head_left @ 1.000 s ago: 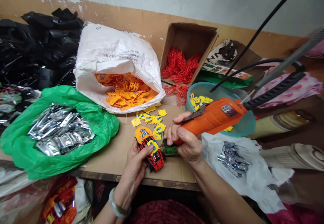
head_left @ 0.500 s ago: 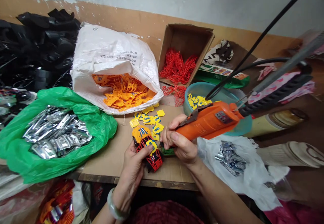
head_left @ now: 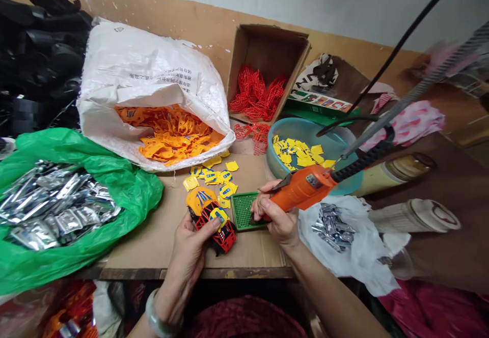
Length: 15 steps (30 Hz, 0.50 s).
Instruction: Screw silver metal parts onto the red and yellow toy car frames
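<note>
My left hand [head_left: 190, 246] is closed round a small toy car [head_left: 212, 218] with an orange front, a red cage body and a yellow-blue piece on top, held on the cardboard sheet [head_left: 160, 236]. My right hand [head_left: 273, 216] grips an orange powered screwdriver [head_left: 303, 189] with a black corded tail. Its tip rests on a small green tray [head_left: 244, 209] just right of the car. Loose yellow pieces [head_left: 212, 175] lie behind the car.
A white sack of orange parts [head_left: 168, 137], a green bag of silver parts [head_left: 57, 200], a cardboard box of red cages [head_left: 260, 93], a teal bowl of yellow pieces [head_left: 336, 144], a white bag with silver parts [head_left: 332, 226] and black parts [head_left: 34, 48] ring the cardboard sheet.
The screwdriver tip has moved from beside the car onto the green tray, which now shows in full. My left hand keeps the car in place. The view has shifted right.
</note>
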Each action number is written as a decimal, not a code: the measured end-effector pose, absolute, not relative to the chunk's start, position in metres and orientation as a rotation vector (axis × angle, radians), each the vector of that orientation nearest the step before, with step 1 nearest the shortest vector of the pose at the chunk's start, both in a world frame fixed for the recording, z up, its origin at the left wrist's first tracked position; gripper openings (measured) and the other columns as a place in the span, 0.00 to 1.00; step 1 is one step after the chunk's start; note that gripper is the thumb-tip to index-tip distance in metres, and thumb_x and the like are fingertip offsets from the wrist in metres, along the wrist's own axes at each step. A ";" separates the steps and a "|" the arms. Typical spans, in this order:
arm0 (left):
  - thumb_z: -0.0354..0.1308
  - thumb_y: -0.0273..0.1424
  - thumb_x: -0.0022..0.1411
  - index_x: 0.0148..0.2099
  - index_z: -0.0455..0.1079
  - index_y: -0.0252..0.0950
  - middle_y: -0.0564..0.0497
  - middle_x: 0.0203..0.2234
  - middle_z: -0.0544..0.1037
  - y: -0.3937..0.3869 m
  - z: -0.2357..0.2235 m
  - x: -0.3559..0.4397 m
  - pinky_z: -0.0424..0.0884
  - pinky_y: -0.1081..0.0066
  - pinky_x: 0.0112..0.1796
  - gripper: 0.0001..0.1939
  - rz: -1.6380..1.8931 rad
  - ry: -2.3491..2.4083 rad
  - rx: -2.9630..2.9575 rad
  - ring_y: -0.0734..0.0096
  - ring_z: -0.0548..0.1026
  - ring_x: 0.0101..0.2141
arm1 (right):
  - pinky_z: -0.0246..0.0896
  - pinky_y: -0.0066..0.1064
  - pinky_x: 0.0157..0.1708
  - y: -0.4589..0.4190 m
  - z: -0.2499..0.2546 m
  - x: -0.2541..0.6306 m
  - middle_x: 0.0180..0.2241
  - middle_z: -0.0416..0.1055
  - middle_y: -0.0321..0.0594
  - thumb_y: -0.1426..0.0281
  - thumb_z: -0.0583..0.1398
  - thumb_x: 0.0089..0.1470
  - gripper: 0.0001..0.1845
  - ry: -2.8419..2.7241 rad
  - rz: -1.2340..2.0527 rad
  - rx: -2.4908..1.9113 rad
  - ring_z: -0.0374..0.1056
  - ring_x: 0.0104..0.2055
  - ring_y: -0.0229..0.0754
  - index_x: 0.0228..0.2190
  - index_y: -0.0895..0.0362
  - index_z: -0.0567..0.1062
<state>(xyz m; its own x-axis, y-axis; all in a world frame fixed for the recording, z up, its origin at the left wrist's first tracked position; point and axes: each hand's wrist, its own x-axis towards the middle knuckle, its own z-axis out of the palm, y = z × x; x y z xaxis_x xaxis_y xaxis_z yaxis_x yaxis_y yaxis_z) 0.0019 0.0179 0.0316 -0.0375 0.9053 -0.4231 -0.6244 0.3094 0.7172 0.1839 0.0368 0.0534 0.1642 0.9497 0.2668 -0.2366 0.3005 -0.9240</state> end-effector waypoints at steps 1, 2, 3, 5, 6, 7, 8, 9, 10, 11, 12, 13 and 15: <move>0.81 0.29 0.39 0.45 0.74 0.32 0.49 0.32 0.84 0.018 0.031 0.002 0.80 0.69 0.35 0.30 1.270 0.992 0.346 0.68 0.80 0.30 | 0.68 0.30 0.25 0.036 0.051 0.185 0.19 0.68 0.25 0.66 0.65 0.58 0.11 -1.049 1.015 -0.869 0.66 0.18 0.34 0.41 0.53 0.71; 0.81 0.29 0.39 0.46 0.74 0.32 0.49 0.33 0.84 0.018 0.031 0.002 0.80 0.68 0.35 0.31 1.263 0.982 0.336 0.68 0.80 0.30 | 0.68 0.30 0.25 0.036 0.049 0.186 0.19 0.68 0.25 0.66 0.65 0.58 0.11 -1.050 1.014 -0.867 0.66 0.18 0.34 0.41 0.53 0.71; 0.81 0.29 0.39 0.47 0.74 0.32 0.49 0.33 0.84 0.018 0.030 0.002 0.80 0.68 0.35 0.32 1.260 0.975 0.326 0.67 0.81 0.30 | 0.68 0.30 0.25 0.035 0.048 0.186 0.19 0.68 0.25 0.66 0.65 0.58 0.11 -1.049 1.012 -0.863 0.66 0.18 0.34 0.41 0.53 0.71; 0.81 0.30 0.38 0.48 0.74 0.33 0.48 0.33 0.84 0.017 0.029 0.003 0.80 0.68 0.34 0.33 1.254 0.972 0.303 0.66 0.81 0.30 | 0.67 0.30 0.25 0.036 0.048 0.186 0.19 0.68 0.25 0.66 0.65 0.58 0.11 -1.050 1.013 -0.858 0.66 0.18 0.34 0.41 0.53 0.71; 0.81 0.30 0.38 0.48 0.74 0.33 0.48 0.33 0.85 0.017 0.029 0.003 0.80 0.69 0.33 0.34 1.251 0.975 0.292 0.66 0.82 0.30 | 0.67 0.30 0.25 0.036 0.048 0.185 0.19 0.67 0.25 0.66 0.65 0.58 0.11 -1.052 1.015 -0.857 0.66 0.18 0.35 0.41 0.53 0.71; 0.81 0.30 0.38 0.48 0.74 0.33 0.48 0.33 0.85 0.017 0.028 0.003 0.80 0.69 0.33 0.34 1.249 0.980 0.284 0.65 0.82 0.30 | 0.67 0.30 0.25 0.036 0.048 0.185 0.19 0.67 0.25 0.66 0.65 0.58 0.11 -1.054 1.016 -0.858 0.66 0.18 0.35 0.41 0.53 0.71; 0.81 0.30 0.37 0.48 0.74 0.33 0.48 0.33 0.85 0.017 0.028 0.003 0.80 0.69 0.33 0.34 1.247 0.984 0.278 0.65 0.82 0.30 | 0.67 0.30 0.25 0.036 0.047 0.185 0.19 0.67 0.25 0.66 0.65 0.58 0.11 -1.056 1.014 -0.860 0.66 0.18 0.35 0.41 0.53 0.71; 0.81 0.30 0.37 0.48 0.74 0.33 0.48 0.33 0.85 0.017 0.028 0.002 0.81 0.68 0.33 0.34 1.246 0.987 0.277 0.64 0.82 0.30 | 0.67 0.31 0.25 0.036 0.047 0.185 0.19 0.67 0.25 0.66 0.65 0.58 0.11 -1.057 1.012 -0.863 0.66 0.18 0.35 0.41 0.53 0.71; 0.81 0.31 0.37 0.48 0.74 0.33 0.48 0.34 0.85 0.016 0.027 0.002 0.81 0.68 0.33 0.34 1.245 0.986 0.278 0.64 0.82 0.31 | 0.67 0.31 0.25 0.036 0.047 0.185 0.19 0.67 0.25 0.65 0.65 0.57 0.11 -1.057 1.011 -0.867 0.66 0.18 0.35 0.41 0.53 0.71; 0.81 0.31 0.38 0.48 0.74 0.33 0.48 0.34 0.85 0.016 0.027 0.002 0.81 0.67 0.33 0.34 1.247 0.985 0.280 0.64 0.82 0.31 | 0.67 0.31 0.24 0.036 0.046 0.185 0.19 0.67 0.25 0.65 0.65 0.57 0.11 -1.056 1.011 -0.873 0.66 0.18 0.35 0.41 0.53 0.71; 0.81 0.31 0.38 0.48 0.74 0.33 0.48 0.34 0.84 0.016 0.027 0.002 0.81 0.67 0.33 0.34 1.250 0.982 0.282 0.63 0.82 0.31 | 0.67 0.31 0.24 0.036 0.046 0.185 0.19 0.67 0.25 0.65 0.65 0.57 0.12 -1.054 1.012 -0.881 0.65 0.18 0.36 0.41 0.52 0.71; 0.81 0.32 0.38 0.48 0.74 0.33 0.48 0.33 0.84 0.016 0.027 0.002 0.81 0.67 0.33 0.34 1.251 0.978 0.282 0.63 0.82 0.31 | 0.67 0.31 0.24 0.036 0.046 0.185 0.19 0.67 0.25 0.65 0.66 0.57 0.12 -1.053 1.014 -0.889 0.66 0.18 0.36 0.41 0.52 0.70; 0.81 0.32 0.38 0.48 0.73 0.34 0.48 0.33 0.84 0.015 0.028 0.002 0.81 0.67 0.32 0.34 1.252 0.976 0.278 0.63 0.82 0.30 | 0.67 0.32 0.24 0.035 0.045 0.185 0.19 0.66 0.25 0.64 0.66 0.57 0.12 -1.054 1.019 -0.904 0.66 0.18 0.36 0.40 0.52 0.70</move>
<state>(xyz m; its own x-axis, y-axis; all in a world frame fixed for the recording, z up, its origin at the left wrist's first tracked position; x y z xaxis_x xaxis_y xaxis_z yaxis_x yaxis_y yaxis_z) 0.0022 0.0150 0.0279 -0.0099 0.8851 -0.4653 -0.6675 0.3406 0.6621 0.1853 0.0353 0.0454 0.1665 0.9544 0.2479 -0.2154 0.2805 -0.9354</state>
